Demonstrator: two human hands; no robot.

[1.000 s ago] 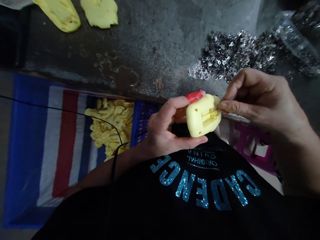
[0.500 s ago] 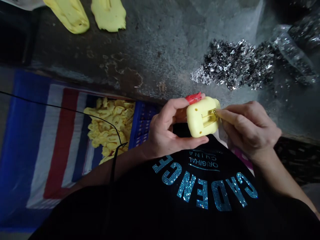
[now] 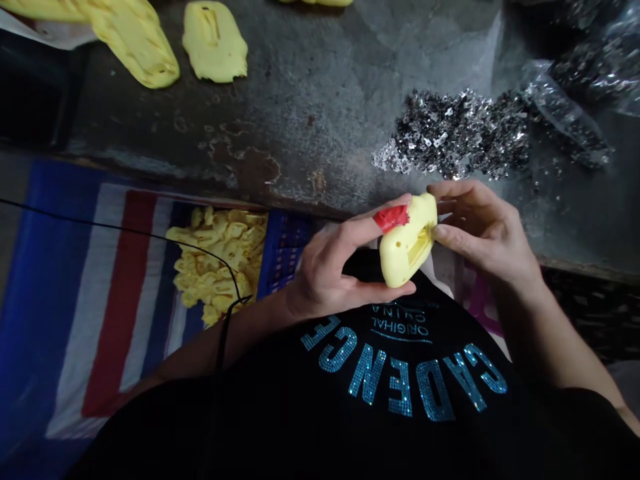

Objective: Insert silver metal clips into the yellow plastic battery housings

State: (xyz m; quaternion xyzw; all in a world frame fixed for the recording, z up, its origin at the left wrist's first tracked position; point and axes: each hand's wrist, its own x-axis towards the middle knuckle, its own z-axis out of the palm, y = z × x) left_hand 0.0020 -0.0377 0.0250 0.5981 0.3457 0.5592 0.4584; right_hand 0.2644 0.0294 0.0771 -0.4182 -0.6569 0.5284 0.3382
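Between both hands, above my lap, is a small yellow plastic casing point(image 3: 400, 252) with a rectangular slot, like a battery compartment, and small holes. My left hand point(image 3: 330, 263) grips its left end, with the thumb along the lower edge and red tape round a finger on the upper edge. At its right end my right hand point(image 3: 487, 230) holds it, thumb beside the slot and index finger at the upper corner. The inside of the slot is partly hidden by the tilt. Just beyond lies a heap of small shiny metal clips point(image 3: 460, 130) on the dark worktable point(image 3: 310, 80).
Flat yellow plastic parts point(image 3: 215, 43) lie at the table's far left. Clear plastic bags point(image 3: 570, 110) lie at the far right. Left of my lap, a blue basket point(image 3: 285, 247) stands beside a heap of yellow parts point(image 3: 220, 253) on striped cloth point(image 3: 120, 287). A black cord point(image 3: 125, 230) crosses there.
The yellow casing has been tilted, so its slotted face turns more to the right. My right hand has moved from poking a finger at the slot to holding the casing's right end.
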